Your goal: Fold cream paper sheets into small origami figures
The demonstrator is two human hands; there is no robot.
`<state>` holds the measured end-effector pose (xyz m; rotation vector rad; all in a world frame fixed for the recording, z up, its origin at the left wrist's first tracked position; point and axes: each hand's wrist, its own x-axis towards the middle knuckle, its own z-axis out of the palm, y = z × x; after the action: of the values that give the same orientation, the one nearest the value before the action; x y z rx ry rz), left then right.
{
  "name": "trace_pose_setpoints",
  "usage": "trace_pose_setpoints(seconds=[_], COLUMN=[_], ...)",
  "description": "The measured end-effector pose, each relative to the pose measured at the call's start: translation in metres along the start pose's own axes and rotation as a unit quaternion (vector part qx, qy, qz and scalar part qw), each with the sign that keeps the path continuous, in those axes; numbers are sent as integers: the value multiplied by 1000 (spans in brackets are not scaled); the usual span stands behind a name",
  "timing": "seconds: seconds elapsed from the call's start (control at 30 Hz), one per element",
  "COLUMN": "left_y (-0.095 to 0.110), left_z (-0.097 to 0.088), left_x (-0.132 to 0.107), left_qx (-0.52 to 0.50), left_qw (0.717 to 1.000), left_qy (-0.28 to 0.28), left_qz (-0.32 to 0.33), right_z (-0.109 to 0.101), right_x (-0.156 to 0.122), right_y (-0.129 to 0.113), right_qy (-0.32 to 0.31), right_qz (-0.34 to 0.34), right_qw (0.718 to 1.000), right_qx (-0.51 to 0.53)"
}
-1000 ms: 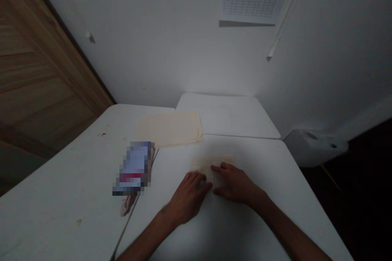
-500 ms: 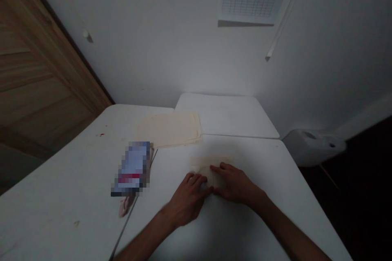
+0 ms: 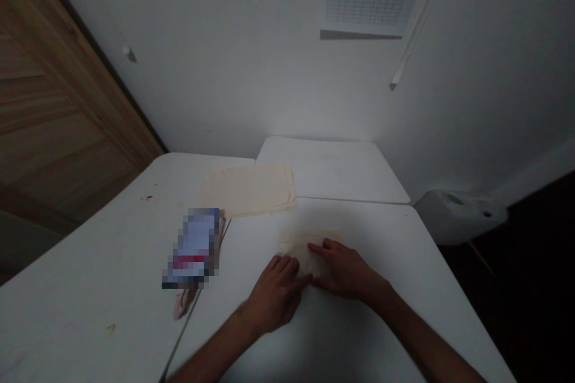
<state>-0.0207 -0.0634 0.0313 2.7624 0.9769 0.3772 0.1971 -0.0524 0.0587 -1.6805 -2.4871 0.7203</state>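
Note:
A small folded cream cloth (image 3: 306, 240) lies on the white table (image 3: 341, 335) in front of me. My left hand (image 3: 275, 294) rests on its near left edge, fingers curled and pressed on the fabric. Beside it, my right hand (image 3: 345, 270) lies flat on the cloth's near right part with fingers stretched toward the left. The two hands touch at the fingertips. The dim light hides whether any fabric is pinched.
A larger stack of folded cream cloths (image 3: 249, 190) lies further back. A blurred rectangular object (image 3: 193, 246) sits to the left over a pinkish item (image 3: 182, 304). A second white table (image 3: 67, 299) adjoins at left, another (image 3: 335, 167) behind. Wooden door (image 3: 49, 114) at left; white container (image 3: 458, 212) at right.
Both hands have shifted very slightly on the small cloth; the left hand's fingers have curled in a little. Everything else is unchanged.

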Motion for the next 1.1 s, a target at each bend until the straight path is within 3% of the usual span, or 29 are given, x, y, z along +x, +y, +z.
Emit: trace_pose_setpoints(seconds=[0.4,1.1], left_y=[0,-44], left_z=[11,-1], left_x=[-3,-5], left_qx=[35,138], left_qw=[999,969], left_qy=[25,104], left_qz=[0,-178], right_z=[2,-3], right_x=[0,0], right_y=[2,-1], right_qy=[1,-5], right_qz=[-2,10], right_qw=[1000,1000], right_qx=[3,11])
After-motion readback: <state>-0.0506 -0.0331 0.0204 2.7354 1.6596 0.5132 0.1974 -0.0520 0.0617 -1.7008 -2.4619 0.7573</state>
